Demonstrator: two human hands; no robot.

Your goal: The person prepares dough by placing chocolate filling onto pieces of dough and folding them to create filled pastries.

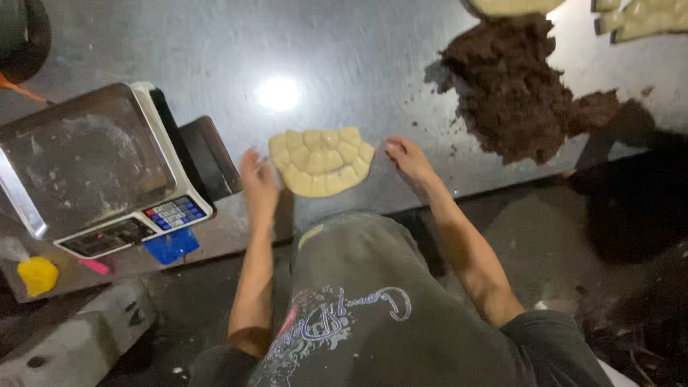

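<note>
Nearest to us is our own dark grey shirt (373,315) with its printed front, and from it our two bare forearms reach up onto the grey bench (358,64). Our left hand (258,179) lies at the bench's near edge, fingers stretched flat and apart, its grip open with nothing in it; the fingertips sit just beside the left rim of the dough slab (322,162), and we cannot tell whether they touch it. Our right hand (407,156) is loosely curled just beside the slab's right rim, its grip half open and empty too. Between the two hands the dough slab lies flat on the bench, pale yellow, roughly half round and scored into small blocks. To our left, at the bench's near edge, stands a weighing scale (93,165) with a steel pan dusted with flour and a keypad on its front; a blue tag (170,246) hangs below it and a small yellow lump (37,274) lies further left. Beyond our right hand, well apart from the slab, a large heap of dark brown filling (512,89) spreads over the bench. At the far edge more scored pale dough pieces (645,18) lie side by side.
</note>
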